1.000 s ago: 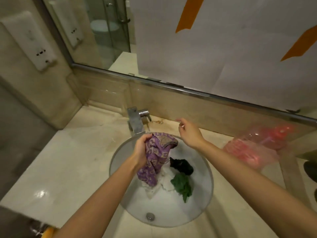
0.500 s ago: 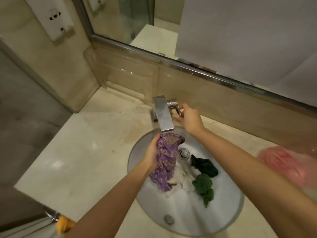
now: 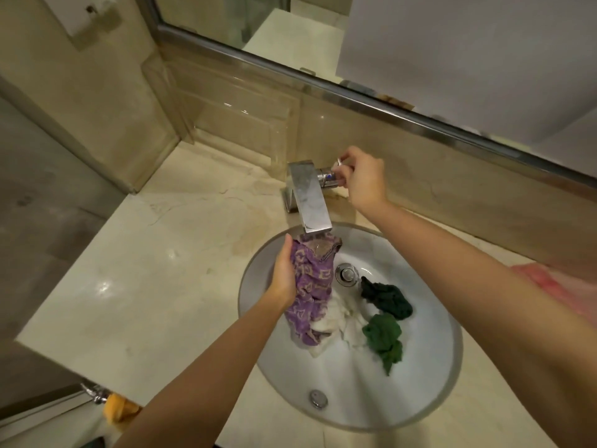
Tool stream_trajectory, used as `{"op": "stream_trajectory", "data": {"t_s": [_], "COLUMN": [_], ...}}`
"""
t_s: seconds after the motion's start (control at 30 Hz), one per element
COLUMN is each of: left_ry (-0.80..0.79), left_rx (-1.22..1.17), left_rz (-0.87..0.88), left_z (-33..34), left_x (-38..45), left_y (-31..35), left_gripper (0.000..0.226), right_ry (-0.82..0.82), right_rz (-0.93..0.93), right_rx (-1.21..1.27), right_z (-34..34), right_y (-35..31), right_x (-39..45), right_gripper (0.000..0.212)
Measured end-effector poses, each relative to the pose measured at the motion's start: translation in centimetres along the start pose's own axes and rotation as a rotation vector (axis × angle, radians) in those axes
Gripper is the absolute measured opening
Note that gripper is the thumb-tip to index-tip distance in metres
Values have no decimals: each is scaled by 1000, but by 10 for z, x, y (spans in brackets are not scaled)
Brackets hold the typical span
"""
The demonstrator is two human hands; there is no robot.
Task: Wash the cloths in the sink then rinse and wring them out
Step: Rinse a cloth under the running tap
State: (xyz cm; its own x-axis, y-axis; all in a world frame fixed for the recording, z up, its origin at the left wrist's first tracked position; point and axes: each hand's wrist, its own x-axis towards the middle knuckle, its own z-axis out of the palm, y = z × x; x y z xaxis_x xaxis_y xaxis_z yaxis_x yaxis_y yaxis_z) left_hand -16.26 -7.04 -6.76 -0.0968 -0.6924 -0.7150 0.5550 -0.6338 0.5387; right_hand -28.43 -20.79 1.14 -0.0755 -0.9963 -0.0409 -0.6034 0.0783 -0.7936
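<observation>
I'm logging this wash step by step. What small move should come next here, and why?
Probably turn the tap handle to start the water. The right hand already pinches that handle, and the left hand holds the purple cloth up right under the spout, yet no water shows running. The dark green cloth, green cloth and white cloth lie in the sink.

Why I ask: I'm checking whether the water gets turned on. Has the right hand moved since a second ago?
Yes. The right hand has gone from hovering over the sink rim to the tap, where its fingers now pinch the handle.
</observation>
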Motion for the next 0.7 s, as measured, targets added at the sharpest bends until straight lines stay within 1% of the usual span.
{"op": "stream_trajectory", "data": {"t_s": [0.1,0.2,0.27,0.33,0.43,0.5,0.57,0.6,0.63,0.67,0.7], "left_ry": [16,1,-23,-43,-16,44,69,74,69,42,18], "left_rx": [-27,5,7,-2,-2,7,34,45,57,62,72], "left_rz": [12,12,14,20,42,66,49,52,65,73,64], "left_z": [-4,-4,-5,-4,-6,-11,-12,-9,-8,-10,-12], "left_x": [5,8,11,11,10,17,18,12,9,10,13], "left_y": [-5,-3,-2,1,1,-4,-4,0,3,3,2], "left_gripper": [69,75,72,66,67,79,95,91,80,70,66], "right_ry": [16,27,17,-1,12,31,36,34,32,31,33], "right_rz": [156,290,343,374,369,368,373,371,366,363,360], "right_rx": [104,185,201,202,210,207,196,185,177,172,176], "right_z": [6,8,9,9,13,13,13,13,12,12,13], "right_y": [-7,-4,1,3,0,-2,-3,-3,-2,-2,-2], "right_x": [19,34,39,39,36,34,32,30,29,27,27], "right_gripper": [10,11,18,25,26,25,24,23,24,25,26]}}
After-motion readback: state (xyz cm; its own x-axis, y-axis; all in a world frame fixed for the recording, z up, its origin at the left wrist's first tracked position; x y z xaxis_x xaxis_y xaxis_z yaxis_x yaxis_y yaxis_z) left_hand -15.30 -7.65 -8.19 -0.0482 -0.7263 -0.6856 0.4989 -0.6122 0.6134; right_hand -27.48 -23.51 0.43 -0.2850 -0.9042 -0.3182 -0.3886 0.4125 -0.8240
